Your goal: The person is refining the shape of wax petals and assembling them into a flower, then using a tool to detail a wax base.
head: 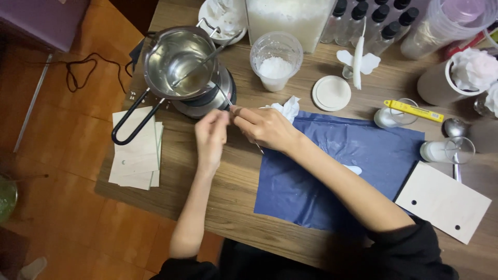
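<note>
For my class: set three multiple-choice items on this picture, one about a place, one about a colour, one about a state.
1. Where does the metal pot stand?
A. On the small burner
B. On the floor
C. On the blue sheet

2. What colour is the sheet under the right forearm?
A. Red
B. Blue
C. Green

3. How are the left hand and right hand placed?
A. Far apart
B. Fingertips meeting
C. Gripping the pot handle

Answers: 1 A, the pot sits atop the burner; 2 B, it is dark blue; 3 B, the fingertips pinch together beside the burner.
</note>
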